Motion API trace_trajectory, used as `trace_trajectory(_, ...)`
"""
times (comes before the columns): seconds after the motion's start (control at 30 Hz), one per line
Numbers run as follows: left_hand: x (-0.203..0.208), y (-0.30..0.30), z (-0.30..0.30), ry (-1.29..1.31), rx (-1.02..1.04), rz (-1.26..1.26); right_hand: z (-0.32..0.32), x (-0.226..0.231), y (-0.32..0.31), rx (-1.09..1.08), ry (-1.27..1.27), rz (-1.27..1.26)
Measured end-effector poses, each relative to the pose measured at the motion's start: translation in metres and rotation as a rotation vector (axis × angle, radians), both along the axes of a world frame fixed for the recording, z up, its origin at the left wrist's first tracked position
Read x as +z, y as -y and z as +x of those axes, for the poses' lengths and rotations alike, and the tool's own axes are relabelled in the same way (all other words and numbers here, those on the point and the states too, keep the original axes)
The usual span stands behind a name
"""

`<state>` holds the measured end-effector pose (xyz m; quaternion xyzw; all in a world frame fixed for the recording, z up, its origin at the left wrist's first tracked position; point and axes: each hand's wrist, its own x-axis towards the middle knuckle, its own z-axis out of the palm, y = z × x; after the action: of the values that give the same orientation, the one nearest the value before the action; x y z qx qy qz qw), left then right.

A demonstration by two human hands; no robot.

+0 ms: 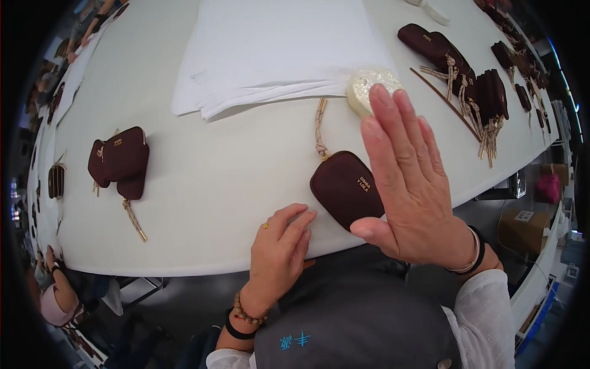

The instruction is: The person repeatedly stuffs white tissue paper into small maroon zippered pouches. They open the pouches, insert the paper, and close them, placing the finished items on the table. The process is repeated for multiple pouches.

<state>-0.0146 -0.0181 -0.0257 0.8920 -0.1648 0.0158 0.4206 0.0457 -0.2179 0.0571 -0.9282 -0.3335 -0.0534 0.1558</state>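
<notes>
A dark maroon zip pouch (342, 187) with gold lettering lies flat on the white table near its front edge. Its braided beige cord (319, 126) stretches away from me. Raised above the pouch's right side, my right hand (410, 166) has its fingers extended and the thumb out, with nothing in it; it covers part of the pouch. Just left of the pouch, my left hand (281, 249) rests by the table edge, fingers loosely bent and partly apart, holding nothing I can see. Past my right fingertips sits a pale roll wrapped in clear film (364, 86).
A stack of white paper sheets (276, 55) covers the far middle. Maroon pouches (126, 154) lie at the left, and more pouches (433, 46) with cords are piled at the right beside a thin brown stick (444, 101). A cardboard box (522, 230) stands below, right. Other people are at the far left.
</notes>
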Motion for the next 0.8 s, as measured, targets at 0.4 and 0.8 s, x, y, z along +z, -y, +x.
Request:
trace_trajectory(0.4,0.007,0.021,0.008,-0.065,-0.117,-0.046,-0.023,-0.033,0.075,-0.4,-0.444,-0.031)
trace_trajectory(0.8,-0.011,0.046,0.007,0.207,0.003,0.086,-0.028,-0.061,0.012,-0.222,-1.041,0.785)
